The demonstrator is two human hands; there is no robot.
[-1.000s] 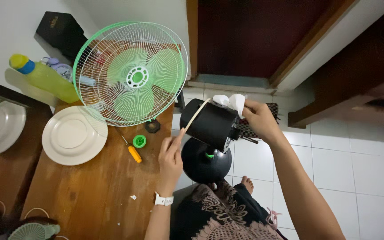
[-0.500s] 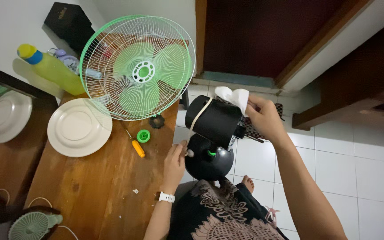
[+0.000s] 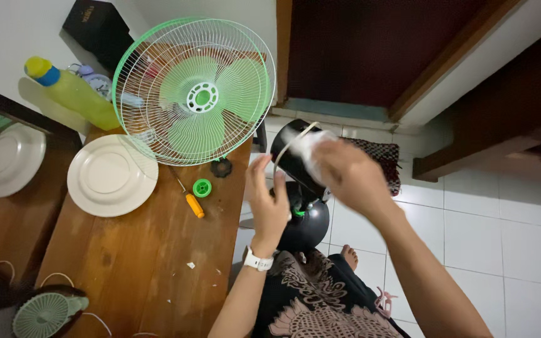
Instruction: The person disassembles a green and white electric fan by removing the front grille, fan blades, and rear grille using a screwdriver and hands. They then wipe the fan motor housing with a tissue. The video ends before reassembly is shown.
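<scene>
Motor housing (image 3: 292,156) steadied by my left hand (image 3: 269,200), fingers loosely open against it, while my blurred right hand (image 3: 345,178) presses a white cloth (image 3: 305,147) onto its side, grip unclear.

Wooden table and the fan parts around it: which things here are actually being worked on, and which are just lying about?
In hand:
- black fan motor housing on its round black base
- white cloth in the right hand
- left hand beside the housing

Lying about:
- green wire fan guard with blades
- orange-handled screwdriver
- green plastic nut
- white round plate
- yellow bottle
</scene>
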